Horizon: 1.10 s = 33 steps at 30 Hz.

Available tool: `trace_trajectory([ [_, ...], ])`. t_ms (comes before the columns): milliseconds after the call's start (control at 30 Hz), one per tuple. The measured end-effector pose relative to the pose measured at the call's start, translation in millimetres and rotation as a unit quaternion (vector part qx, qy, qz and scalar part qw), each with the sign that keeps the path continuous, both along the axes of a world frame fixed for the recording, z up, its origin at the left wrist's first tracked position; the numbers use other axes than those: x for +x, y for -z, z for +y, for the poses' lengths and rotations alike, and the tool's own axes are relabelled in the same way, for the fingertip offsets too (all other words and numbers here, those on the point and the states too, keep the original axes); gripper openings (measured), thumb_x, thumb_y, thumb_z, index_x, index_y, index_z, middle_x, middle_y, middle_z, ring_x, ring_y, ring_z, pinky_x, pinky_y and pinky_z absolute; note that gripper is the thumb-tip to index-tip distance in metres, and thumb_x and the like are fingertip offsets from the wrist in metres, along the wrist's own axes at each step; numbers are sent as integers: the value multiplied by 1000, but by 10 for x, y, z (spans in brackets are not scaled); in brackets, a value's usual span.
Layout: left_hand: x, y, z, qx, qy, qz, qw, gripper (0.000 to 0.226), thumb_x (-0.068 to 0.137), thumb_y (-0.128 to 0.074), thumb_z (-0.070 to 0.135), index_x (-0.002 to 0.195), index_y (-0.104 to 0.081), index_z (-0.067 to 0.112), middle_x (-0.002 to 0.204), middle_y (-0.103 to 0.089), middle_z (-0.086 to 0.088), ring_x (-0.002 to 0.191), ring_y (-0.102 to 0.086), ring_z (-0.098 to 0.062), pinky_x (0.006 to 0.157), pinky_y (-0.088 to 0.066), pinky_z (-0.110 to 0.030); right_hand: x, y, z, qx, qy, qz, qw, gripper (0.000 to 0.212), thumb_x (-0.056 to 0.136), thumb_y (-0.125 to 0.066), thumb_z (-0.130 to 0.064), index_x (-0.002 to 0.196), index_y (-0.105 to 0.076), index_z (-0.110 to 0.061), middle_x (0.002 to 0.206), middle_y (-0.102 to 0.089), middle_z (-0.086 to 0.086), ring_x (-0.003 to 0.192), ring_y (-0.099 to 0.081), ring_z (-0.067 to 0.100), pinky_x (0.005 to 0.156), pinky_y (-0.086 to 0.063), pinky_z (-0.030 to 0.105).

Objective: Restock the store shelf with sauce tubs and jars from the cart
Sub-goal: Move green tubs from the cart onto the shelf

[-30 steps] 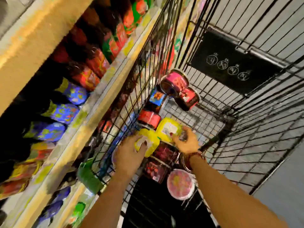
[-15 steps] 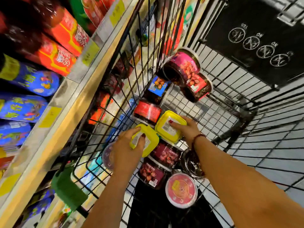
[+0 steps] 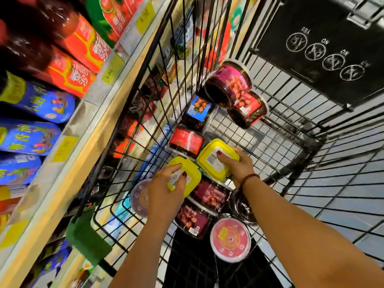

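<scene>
Near the cart's [image 3: 259,142] shelf-side [image 3: 99,129] wall, two yellow-lidded tubs are resting on jars [image 3: 209,194]. The left hand [image 3: 164,190] is gripping the left tub [image 3: 192,175], fingers curling over its lid. The right hand [image 3: 241,166] is clasping the right tub [image 3: 209,150], apparently round its far edge. Both are probably handling light and slightly flexible, so gripping the walls rather than the lids is looking safer.

Bright, saturated overhead light; motion blur on shelf packets [image 3: 68,59], wide-angle bending at edges.

Red-nailed fingers [image 3: 169,169] — beaded bracelet [image 3: 248,178]
</scene>
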<state>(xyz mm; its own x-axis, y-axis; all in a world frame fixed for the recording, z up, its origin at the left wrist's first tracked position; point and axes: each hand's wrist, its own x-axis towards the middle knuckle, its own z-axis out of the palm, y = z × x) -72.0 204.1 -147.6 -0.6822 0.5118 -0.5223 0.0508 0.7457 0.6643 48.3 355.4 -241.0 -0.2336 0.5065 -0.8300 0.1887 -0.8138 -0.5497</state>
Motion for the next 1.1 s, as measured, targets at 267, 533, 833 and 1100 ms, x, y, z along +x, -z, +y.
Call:
trace_trajectory([
  [267, 9, -96, -27, 68, 22, -11, 997, 32, 85, -66, 18, 106, -57, 41, 113, -59, 19, 113, -56, -7, 96, -46, -29, 70, -475, 19, -62, 42, 65, 995, 34, 86, -67, -24, 119, -62, -18, 105, -69, 13, 82, -68, 32, 69, -57, 52],
  [533, -75, -561, 133, 168, 147, -122, 967, 98, 59, -81, 44, 140, -26, 50, 146, -31, 19, 136, -32, -2, 109, -35, -34, -50, -1252, -150, -145, -15, 128, 981, 21, 88, -63, -29, 109, -63, -24, 98, -73, 6, 83, -68, 27, 65, -55, 47],
  [833, -84, -904, -26, 230, 77, -159, 957, 94, 65, -80, 25, 143, -28, 35, 132, -43, 27, 115, -47, 14, 86, -45, -8, -36, -1745, -396, -189, -101, 50, 976, 36, 84, -65, -49, 91, -61, -13, 78, -61, 13, 76, -55, 30, 91, -49, 55],
  [1100, -59, -792, -266, 215, 4, -215, 953, 82, 67, -79, 20, 134, -36, 36, 120, -53, 24, 108, -58, 3, 80, -53, -21, -20, -1707, -741, -172, -186, 14, 967, 68, 82, -52, -68, 119, -57, -11, 77, -65, 17, 54, -64, 28, 84, -55, 54],
])
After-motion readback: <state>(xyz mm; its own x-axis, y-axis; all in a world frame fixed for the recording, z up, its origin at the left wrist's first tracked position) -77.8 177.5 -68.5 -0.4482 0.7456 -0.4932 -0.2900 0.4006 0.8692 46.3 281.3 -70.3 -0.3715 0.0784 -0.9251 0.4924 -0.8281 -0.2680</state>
